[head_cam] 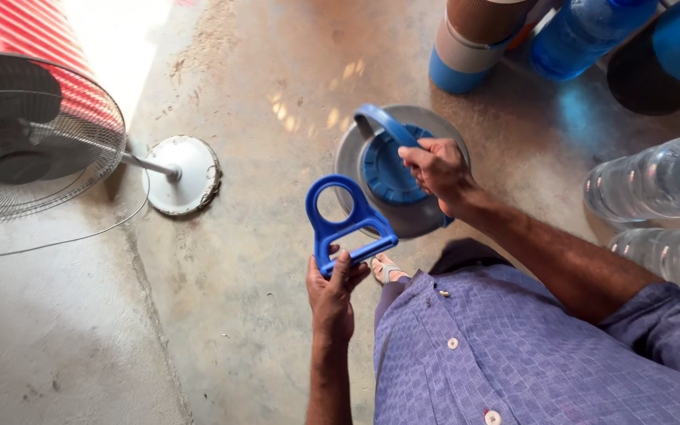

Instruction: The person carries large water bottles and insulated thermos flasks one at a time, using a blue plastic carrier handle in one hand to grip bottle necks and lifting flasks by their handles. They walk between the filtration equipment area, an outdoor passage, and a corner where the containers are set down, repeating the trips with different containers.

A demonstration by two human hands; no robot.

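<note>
While the left hand (332,295) grips a loose blue carry handle (346,223) by its bar, the right hand's (437,167) fingers pinch the blue cap (387,169) of the water jug (349,153) standing on the floor. A slipping pinch could tip it.

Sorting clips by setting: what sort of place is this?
Probably a drinking-water refill shop or store: large clear plastic water jugs lie on a bare concrete floor, and the left hand holds a blue plastic bottle-carry handle.
</note>
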